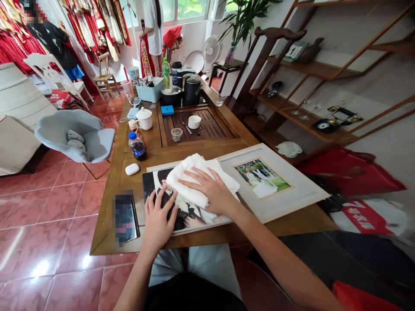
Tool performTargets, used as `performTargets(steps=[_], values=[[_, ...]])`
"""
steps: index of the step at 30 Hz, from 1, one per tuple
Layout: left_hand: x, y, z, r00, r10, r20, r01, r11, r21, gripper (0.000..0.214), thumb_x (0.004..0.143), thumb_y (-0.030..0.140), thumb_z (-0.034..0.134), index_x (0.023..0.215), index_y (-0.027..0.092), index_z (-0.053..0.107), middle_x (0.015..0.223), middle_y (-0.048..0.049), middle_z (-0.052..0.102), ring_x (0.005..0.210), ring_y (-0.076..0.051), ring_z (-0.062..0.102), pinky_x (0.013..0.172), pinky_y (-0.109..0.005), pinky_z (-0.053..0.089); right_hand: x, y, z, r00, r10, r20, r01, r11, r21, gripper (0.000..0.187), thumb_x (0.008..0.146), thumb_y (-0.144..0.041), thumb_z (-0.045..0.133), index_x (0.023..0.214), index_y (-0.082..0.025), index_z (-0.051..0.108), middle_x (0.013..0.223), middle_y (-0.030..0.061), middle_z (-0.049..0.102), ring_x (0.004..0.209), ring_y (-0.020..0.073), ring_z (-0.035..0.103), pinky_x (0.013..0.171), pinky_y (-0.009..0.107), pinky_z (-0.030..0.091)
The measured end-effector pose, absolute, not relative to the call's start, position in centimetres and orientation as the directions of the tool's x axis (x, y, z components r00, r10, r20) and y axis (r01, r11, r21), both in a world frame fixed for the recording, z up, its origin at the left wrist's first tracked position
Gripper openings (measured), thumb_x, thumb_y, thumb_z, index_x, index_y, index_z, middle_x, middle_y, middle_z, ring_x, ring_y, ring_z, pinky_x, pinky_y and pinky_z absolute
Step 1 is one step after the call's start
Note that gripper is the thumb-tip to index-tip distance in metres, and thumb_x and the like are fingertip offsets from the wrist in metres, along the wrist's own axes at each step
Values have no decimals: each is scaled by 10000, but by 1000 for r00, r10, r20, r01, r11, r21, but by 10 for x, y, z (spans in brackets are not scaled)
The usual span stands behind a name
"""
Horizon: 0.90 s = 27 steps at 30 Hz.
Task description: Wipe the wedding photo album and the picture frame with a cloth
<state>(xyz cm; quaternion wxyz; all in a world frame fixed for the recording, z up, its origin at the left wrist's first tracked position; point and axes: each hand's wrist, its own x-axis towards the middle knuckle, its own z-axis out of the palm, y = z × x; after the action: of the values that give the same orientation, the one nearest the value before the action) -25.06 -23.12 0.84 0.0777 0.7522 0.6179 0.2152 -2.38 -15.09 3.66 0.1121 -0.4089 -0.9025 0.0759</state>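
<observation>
My right hand [209, 190] lies over a folded white cloth [191, 164], its fingers spread flat and pressing on top. Beneath the cloth is a black-and-white photo panel [194, 220], partly covered by it. My left hand [161, 216] rests on the panel's left part with fingers apart and holds nothing. The left fingertips come close to the cloth's left edge. A wide pale picture frame [301, 196] with a color photo [261, 177] of people outdoors lies to the right, its left part under the panel and cloth.
A phone [126, 218], a white earbud case [132, 169] and a blue-capped bottle [136, 147] sit on the wooden table [106, 233] at left. Farther back are a tea tray [210, 125], a white lidded cup [144, 118] and a black kettle [192, 90]. Two people stand in the background.
</observation>
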Motion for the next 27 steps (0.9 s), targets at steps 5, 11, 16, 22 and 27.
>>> performTargets(steps=[5, 11, 16, 22, 27], values=[[-251, -230, 10, 138, 967, 214, 894, -215, 394, 442, 1041, 324, 522, 1477, 390, 552, 1648, -15, 399, 1491, -350, 317, 1198, -602, 328, -14, -133, 33, -553, 812, 186, 778, 583, -235, 738, 853, -269, 656, 1553, -365, 440, 1648, 47, 388, 1529, 322, 304, 1202, 605, 223], [-249, -231, 10, 114, 971, 209, 895, -192, 402, 448, 1040, 323, 526, 1482, 389, 545, 1646, -9, 400, 1488, -348, 325, 1200, -597, 331, -4, -124, 27, -509, 832, 219, 810, 549, -205, 779, 850, -230, 642, 1572, -385, 395, 1656, 24, 375, 1529, 317, 305, 1204, 604, 237], [-244, -232, 9, 78, 970, 231, 901, -168, 400, 457, 1030, 320, 540, 1484, 375, 547, 1642, -8, 406, 1472, -349, 345, 1200, -586, 344, -3, -141, 29, -562, 804, 196, 779, 594, -201, 827, 818, -261, 683, 1581, -363, 383, 1669, 44, 345, 1545, 325, 267, 1207, 615, 219], [-243, -232, 8, 74, 967, 245, 903, -170, 395, 432, 1026, 323, 544, 1454, 362, 583, 1626, -14, 431, 1457, -352, 363, 1191, -592, 358, -3, -182, 30, -615, 774, 153, 746, 633, -206, 937, 736, -174, 662, 1601, -352, 347, 1689, 48, 294, 1554, 340, 238, 1208, 638, 187], [-243, -232, 9, 72, 966, 248, 901, -170, 399, 431, 1025, 308, 540, 1450, 364, 587, 1622, -7, 439, 1448, -344, 373, 1188, -580, 368, 2, -209, 28, -639, 753, 159, 724, 658, -208, 1017, 671, -193, 674, 1613, -345, 324, 1681, 60, 314, 1541, 369, 262, 1217, 647, 140]])
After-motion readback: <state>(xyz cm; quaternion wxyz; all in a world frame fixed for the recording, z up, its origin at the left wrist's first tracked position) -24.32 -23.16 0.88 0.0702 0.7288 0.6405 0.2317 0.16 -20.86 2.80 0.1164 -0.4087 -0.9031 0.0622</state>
